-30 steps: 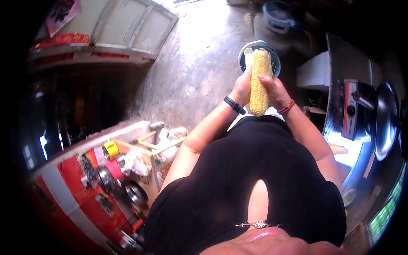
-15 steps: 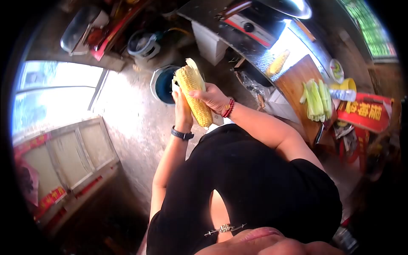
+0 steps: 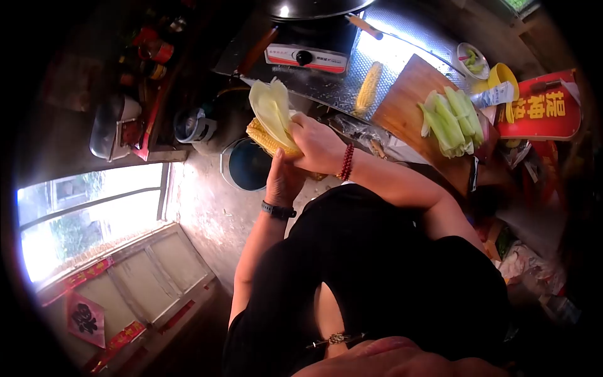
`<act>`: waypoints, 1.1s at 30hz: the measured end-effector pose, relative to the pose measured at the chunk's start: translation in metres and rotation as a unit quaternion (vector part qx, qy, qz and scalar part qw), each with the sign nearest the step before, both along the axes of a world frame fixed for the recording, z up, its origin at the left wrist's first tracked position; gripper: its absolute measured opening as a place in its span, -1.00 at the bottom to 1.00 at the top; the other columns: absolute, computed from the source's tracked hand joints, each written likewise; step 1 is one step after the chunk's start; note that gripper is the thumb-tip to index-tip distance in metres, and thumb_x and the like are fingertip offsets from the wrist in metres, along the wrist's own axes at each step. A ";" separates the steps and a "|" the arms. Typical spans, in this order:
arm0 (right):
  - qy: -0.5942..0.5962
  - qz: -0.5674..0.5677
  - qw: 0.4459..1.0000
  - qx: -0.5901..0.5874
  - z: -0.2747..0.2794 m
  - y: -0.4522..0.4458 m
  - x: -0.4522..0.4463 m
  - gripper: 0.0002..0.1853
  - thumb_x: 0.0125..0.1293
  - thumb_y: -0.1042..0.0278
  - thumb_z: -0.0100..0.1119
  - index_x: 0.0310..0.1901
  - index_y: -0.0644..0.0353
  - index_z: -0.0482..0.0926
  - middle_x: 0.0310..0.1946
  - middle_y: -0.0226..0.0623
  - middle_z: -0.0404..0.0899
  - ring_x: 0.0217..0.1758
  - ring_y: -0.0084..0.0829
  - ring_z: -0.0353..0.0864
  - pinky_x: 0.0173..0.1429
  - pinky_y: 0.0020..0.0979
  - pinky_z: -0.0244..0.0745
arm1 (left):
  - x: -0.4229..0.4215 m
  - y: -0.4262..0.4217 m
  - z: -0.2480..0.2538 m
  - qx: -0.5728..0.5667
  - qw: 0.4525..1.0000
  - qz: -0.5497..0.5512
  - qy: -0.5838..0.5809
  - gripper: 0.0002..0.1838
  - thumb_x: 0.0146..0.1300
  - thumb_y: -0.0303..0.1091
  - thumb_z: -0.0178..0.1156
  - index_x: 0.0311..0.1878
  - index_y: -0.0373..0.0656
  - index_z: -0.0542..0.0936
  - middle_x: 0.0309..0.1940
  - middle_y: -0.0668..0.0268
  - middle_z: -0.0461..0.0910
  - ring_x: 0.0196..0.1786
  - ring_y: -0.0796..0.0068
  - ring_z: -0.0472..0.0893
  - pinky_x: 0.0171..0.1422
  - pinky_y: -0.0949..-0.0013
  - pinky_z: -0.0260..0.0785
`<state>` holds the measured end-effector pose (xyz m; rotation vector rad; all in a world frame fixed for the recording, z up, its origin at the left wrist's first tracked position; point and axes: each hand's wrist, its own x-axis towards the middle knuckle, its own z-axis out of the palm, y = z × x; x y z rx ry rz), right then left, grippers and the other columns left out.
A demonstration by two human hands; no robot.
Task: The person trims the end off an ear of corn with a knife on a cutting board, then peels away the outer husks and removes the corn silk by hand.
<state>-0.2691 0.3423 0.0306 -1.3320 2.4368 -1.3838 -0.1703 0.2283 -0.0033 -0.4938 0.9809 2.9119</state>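
A corn cob (image 3: 266, 137) with yellow kernels is held in front of me, over the dark bucket. Pale husk leaves (image 3: 270, 100) stand away from its upper side. My left hand (image 3: 284, 182), with a dark watch on the wrist, closes around the cob from below, its thumb against the kernels. My right hand (image 3: 319, 146), wearing a red bead bracelet, is closed at the base of the husk leaves, pinching them. Its fingers hide part of the cob. Another bare corn cob (image 3: 369, 88) lies on the counter beyond my right hand.
Below the cob stands a dark bucket (image 3: 247, 164). A wooden cutting board (image 3: 402, 94) carries pale green stalks (image 3: 453, 122). Further back are a gas stove (image 3: 306, 58) with a pan (image 3: 314, 7), a small bowl (image 3: 472, 60) and a yellow container (image 3: 504, 78).
My right hand has shifted from the cob's side to the husk, and the husk leaves now spread further from the kernels. The cob has tilted, and my view has turned toward the counter.
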 end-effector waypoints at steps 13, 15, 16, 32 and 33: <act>0.112 -0.185 0.970 -0.114 -0.015 0.153 -0.064 -0.85 0.15 0.51 0.20 -0.27 0.35 0.46 -0.32 -0.03 0.52 -0.34 -0.05 0.56 -0.29 -0.21 0.47 | -0.037 0.033 -0.005 0.109 0.990 -0.041 -0.079 -0.26 0.25 0.14 0.14 0.35 -0.10 0.21 0.27 0.11 0.34 0.24 -0.05 0.41 0.21 -0.30 0.31; 0.091 -0.254 0.963 0.001 -0.015 0.203 -0.076 -0.81 0.16 0.46 0.18 -0.20 0.29 0.48 -0.29 0.02 0.51 -0.27 0.07 0.54 -0.20 -0.12 0.47 | -0.032 0.028 -0.007 0.064 0.987 0.006 -0.146 -0.25 0.17 0.24 0.19 0.24 -0.10 0.30 0.08 0.18 0.46 0.13 0.03 0.48 0.24 -0.28 0.28; 0.106 -0.289 0.949 0.075 -0.037 0.234 -0.089 -0.80 0.16 0.45 0.19 -0.18 0.27 0.49 -0.27 0.02 0.52 -0.24 0.08 0.54 -0.18 -0.11 0.48 | -0.029 0.022 -0.013 0.086 0.986 0.014 -0.143 -0.28 0.17 0.21 0.20 0.21 -0.10 0.30 0.03 0.18 0.46 0.08 0.05 0.49 0.20 -0.27 0.31; -0.271 -0.296 0.913 -0.068 -0.043 0.280 -0.117 -0.66 0.19 0.18 0.34 -0.21 0.31 0.54 -0.46 -0.18 0.46 -0.39 -0.53 0.48 -0.27 -0.49 0.39 | 0.008 -0.036 -0.025 0.073 0.980 0.132 -0.129 -0.33 0.17 0.25 0.18 -0.04 -0.25 0.39 -0.23 0.18 0.46 -0.14 0.19 0.51 0.09 -0.04 0.38; -0.260 -0.309 0.914 -0.045 -0.039 0.285 -0.120 -0.65 0.20 0.17 0.33 -0.18 0.31 0.55 -0.43 -0.14 0.51 -0.37 -0.47 0.52 -0.26 -0.45 0.42 | 0.009 -0.038 -0.025 0.067 0.977 0.149 -0.136 -0.33 0.17 0.25 0.17 -0.04 -0.25 0.39 -0.22 0.19 0.46 -0.14 0.19 0.51 0.09 -0.04 0.38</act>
